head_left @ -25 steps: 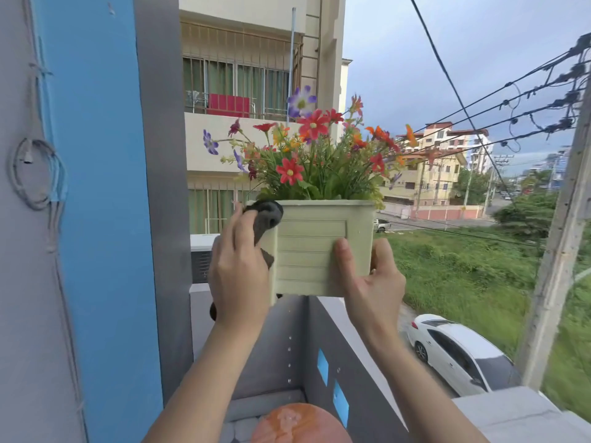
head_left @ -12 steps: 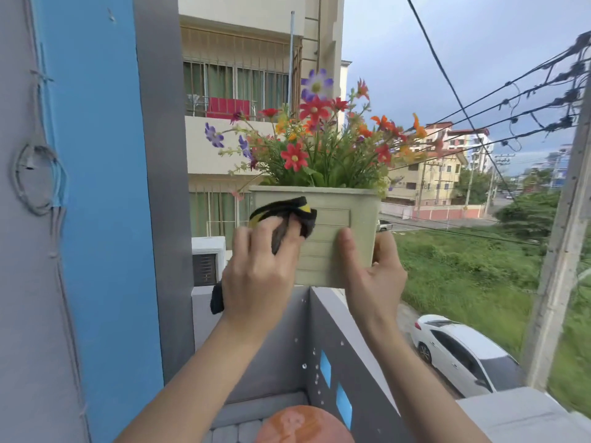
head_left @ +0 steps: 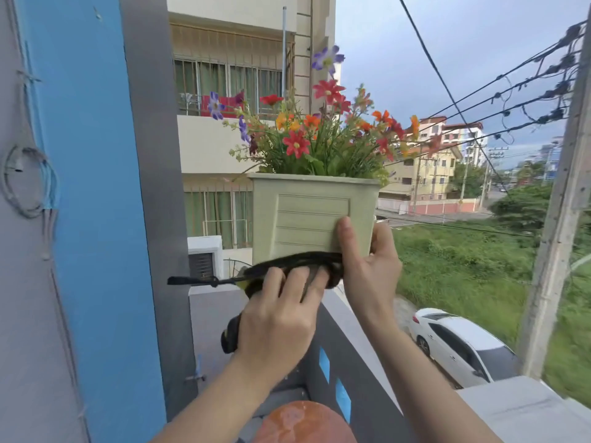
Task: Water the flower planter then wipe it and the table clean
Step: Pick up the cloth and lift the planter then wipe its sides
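At frame centre the planter (head_left: 311, 219) is pinched by the right hand (head_left: 367, 266); the left hand (head_left: 275, 318), fingers closed on a dark cloth (head_left: 297, 266), rubs its base; hard wiping could topple it over the balcony wall (head_left: 358, 340)

Balcony view over a street under a grey, overcast sky

A blue wall (head_left: 92, 219) with a grey edge strip is filling the left side, a loop of cable (head_left: 30, 183) hanging on it. Across the gap a cream apartment building (head_left: 243, 33) is showing barred windows with green curtains. Power lines (head_left: 499, 100) are crossing the sky toward a concrete pole (head_left: 556, 225), and a white car (head_left: 460, 343) is sitting below beside a grassy lot (head_left: 463, 260).
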Tool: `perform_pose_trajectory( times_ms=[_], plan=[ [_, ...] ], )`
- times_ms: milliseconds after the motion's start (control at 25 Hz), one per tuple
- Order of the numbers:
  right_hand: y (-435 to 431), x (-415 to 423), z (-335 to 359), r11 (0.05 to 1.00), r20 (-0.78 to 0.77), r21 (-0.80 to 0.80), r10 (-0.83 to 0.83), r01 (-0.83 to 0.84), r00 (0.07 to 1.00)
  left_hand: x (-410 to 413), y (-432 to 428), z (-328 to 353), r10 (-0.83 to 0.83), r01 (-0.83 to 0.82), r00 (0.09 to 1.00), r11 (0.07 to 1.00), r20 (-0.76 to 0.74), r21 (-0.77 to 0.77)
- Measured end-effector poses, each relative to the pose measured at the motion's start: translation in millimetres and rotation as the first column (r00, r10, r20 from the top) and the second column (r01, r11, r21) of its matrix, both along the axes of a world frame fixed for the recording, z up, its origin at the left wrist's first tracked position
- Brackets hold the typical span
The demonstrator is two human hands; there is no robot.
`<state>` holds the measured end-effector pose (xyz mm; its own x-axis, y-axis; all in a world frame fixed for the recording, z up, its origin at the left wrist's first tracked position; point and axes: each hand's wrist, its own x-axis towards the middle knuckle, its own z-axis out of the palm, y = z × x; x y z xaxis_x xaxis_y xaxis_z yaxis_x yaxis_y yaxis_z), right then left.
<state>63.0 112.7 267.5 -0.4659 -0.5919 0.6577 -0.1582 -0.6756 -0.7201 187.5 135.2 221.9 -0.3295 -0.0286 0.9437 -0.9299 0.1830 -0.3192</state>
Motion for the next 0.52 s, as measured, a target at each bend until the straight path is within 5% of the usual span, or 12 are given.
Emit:
perform_pose_trajectory(
  times_ms=[80,200,360,520],
  plan=[
    [-0.8,-2.6,-1.5,1.0,0.011,0.005,0.012,-0.012,1.0,9.2,-0.7,-5.7,-0.022,0.021,1.0,0.999,0.007,0.039],
    [-1.7,-1.5,-3.3,1.0,0.031,0.007,0.008,-0.008,0.999,14.0,-4.8,20.2,-0.014,0.009,0.976,1.0,-0.219,-0.024],
    [0.7,-4.6,-1.4,1.0,0.011,0.006,-0.012,0.012,1.0,4.3,-7.8,-13.4,-0.041,0.041,0.999,0.999,0.005,0.032],
    [-1.5,-16.4,-0.7,1.0,0.037,0.0,-0.015,0.015,0.999,24.3,-6.4,-12.9,-0.128,0.124,0.99,0.989,0.053,0.074]
  ],
)
